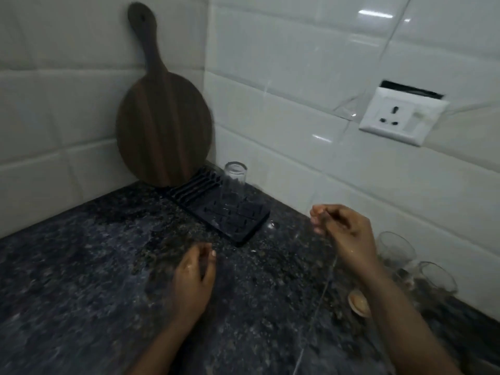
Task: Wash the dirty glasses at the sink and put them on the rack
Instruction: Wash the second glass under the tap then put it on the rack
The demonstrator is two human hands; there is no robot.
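A black drying rack point(238, 226) lies on the dark granite counter point(94, 266) in the tiled corner. One clear glass point(234, 182) stands upside down on the rack's far part. Two more clear glasses point(395, 250) point(437, 278) stand by the wall at the right, behind my right arm. My left hand point(193, 277) hovers above the counter in front of the rack, wet, fingers loosely curled, holding nothing. My right hand point(341, 228) hangs to the right of the rack, wet, fingers loosely bent and empty. The sink is out of view.
A round wooden cutting board point(162, 125) leans in the corner behind the rack. A white wall socket point(403, 117) sits on the tiles at the right. A small tan round object point(358, 303) lies on the counter near my right forearm.
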